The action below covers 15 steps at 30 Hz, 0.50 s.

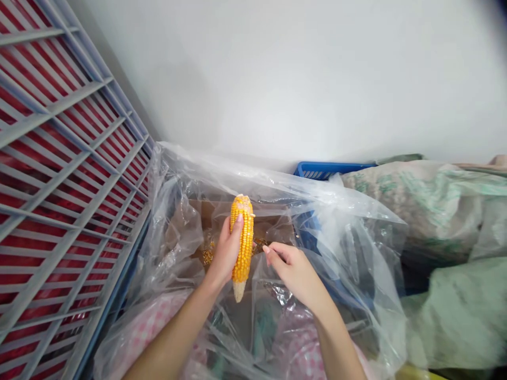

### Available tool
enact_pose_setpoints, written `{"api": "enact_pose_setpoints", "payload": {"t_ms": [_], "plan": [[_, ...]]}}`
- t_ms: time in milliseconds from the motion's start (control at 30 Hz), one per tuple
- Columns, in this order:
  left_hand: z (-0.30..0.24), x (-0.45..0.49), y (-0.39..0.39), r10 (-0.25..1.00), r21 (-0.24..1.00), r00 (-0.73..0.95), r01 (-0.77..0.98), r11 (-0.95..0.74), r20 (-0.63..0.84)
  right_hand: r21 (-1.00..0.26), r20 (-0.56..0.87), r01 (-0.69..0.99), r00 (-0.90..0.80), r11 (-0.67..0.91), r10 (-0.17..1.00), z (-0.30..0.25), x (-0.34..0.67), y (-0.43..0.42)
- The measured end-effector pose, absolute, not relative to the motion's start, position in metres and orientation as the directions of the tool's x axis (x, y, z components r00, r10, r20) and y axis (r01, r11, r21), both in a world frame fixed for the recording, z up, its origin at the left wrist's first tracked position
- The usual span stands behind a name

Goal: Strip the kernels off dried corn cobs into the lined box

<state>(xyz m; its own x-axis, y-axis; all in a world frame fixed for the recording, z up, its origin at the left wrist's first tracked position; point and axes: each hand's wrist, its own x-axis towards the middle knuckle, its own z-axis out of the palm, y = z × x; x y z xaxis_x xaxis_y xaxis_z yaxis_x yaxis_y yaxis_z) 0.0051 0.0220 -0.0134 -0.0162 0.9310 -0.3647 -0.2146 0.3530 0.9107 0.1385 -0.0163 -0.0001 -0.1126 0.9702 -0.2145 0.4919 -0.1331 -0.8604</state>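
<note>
Slatted crate (pixel 73 167) close to the camera at 9 o'clock; corn cob (pixel 244 240) held up near the centre.
The left hand (pixel 226 253) is wrapped around the corn cob — its thumb lies along the yellow kernels, and the pale bare tip points to 6 o'clock. The right hand (pixel 291 266), at 4 o'clock and apart from the cob, has thumb and forefinger brought together — I cannot tell if they pinch something. Loose kernels (pixel 208 256) lie in the clear plastic (pixel 344 203), at 9 o'clock from the cob.
</note>
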Motion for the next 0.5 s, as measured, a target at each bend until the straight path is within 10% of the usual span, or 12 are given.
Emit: {"api": "enact_pose_setpoints", "payload": {"t_ms": [500], "plan": [[-0.0200,0.0063,0.0209,0.957,0.951,0.012,-0.111,0.288,-0.289,-0.859,-0.301,0.476,-0.176,-0.187,0.937,0.0028,0.1455,-0.0198]]}}
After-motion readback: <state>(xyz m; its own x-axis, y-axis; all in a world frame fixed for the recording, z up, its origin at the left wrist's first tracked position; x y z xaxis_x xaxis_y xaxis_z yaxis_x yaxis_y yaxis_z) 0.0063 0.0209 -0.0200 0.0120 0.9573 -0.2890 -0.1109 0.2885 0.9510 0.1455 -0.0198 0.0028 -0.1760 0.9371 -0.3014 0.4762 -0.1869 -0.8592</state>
